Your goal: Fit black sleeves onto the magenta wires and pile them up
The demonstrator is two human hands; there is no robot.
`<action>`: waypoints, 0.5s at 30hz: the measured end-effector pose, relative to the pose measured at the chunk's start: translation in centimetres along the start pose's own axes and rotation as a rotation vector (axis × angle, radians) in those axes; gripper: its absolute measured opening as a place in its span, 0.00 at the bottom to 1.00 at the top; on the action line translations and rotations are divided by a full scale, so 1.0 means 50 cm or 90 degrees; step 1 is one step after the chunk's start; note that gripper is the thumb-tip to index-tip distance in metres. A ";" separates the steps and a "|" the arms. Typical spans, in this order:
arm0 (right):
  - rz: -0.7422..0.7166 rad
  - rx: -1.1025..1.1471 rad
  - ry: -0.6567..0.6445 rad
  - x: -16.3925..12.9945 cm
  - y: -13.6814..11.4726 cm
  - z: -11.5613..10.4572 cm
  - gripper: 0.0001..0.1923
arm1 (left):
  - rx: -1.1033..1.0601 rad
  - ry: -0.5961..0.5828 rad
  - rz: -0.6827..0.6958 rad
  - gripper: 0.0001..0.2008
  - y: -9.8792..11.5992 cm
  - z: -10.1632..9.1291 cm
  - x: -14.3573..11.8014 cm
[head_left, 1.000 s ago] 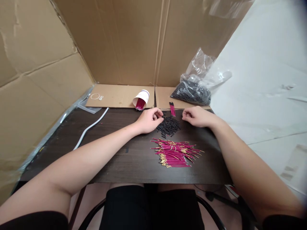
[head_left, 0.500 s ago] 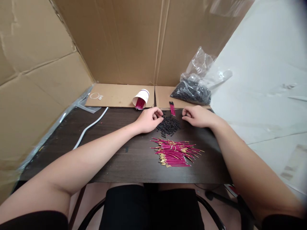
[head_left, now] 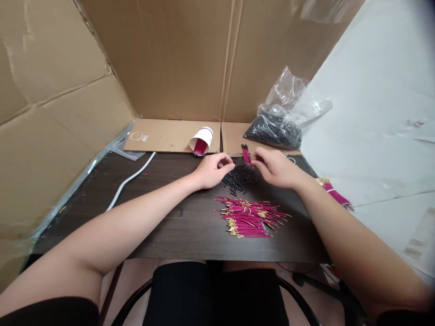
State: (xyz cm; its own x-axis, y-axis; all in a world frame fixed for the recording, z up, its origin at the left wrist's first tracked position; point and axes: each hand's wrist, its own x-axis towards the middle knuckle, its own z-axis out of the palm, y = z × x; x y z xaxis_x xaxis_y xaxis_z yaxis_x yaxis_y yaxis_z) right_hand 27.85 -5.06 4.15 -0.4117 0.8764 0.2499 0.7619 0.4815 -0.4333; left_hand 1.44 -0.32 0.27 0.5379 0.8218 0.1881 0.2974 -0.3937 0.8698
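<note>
My left hand [head_left: 215, 171] rests at the left edge of a pile of short black sleeves [head_left: 239, 179], thumb and fingers curled into a pinch; whatever lies between the tips is too small to name. Over the pile's right edge is my right hand [head_left: 271, 166], its fingertips also closed together, close beside a few magenta wires with black ends [head_left: 245, 154]. I cannot make out what this hand pinches. Nearer to me lies a heap of magenta wires with gold tips [head_left: 249, 217], part of it tied with a pale band.
A white paper cup [head_left: 203, 136] lies tipped at the back, magenta wires in its mouth. A clear bag of black sleeves [head_left: 273, 129] leans at the back right. Another tied magenta bundle [head_left: 335, 192] is beyond my right forearm. A pale cable [head_left: 131, 179] crosses the left side.
My right hand has moved left, closer to the small group of black-ended wires and the pile. The bundle beyond my right forearm has come into view. My left hand has barely moved.
</note>
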 end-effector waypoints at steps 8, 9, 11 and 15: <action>-0.086 0.221 0.010 0.002 -0.035 0.068 0.05 | 0.005 -0.059 0.098 0.13 -0.008 -0.005 -0.001; -0.090 0.228 0.014 0.002 -0.034 0.073 0.06 | 0.006 -0.066 0.100 0.12 -0.008 -0.005 -0.001; -0.097 0.216 0.023 0.002 -0.032 0.078 0.06 | 0.013 -0.079 0.093 0.11 -0.007 -0.005 -0.001; -0.092 0.166 0.043 0.002 -0.031 0.072 0.07 | 0.025 -0.087 0.072 0.13 -0.006 -0.005 0.000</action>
State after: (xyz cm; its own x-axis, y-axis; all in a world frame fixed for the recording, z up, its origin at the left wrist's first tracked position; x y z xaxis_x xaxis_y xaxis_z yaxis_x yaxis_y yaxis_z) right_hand 24.85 -5.68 1.73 -0.4655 0.8003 0.3780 0.5409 0.5953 -0.5942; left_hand 1.16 -0.12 0.12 0.6706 0.7092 0.2174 0.2581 -0.4978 0.8280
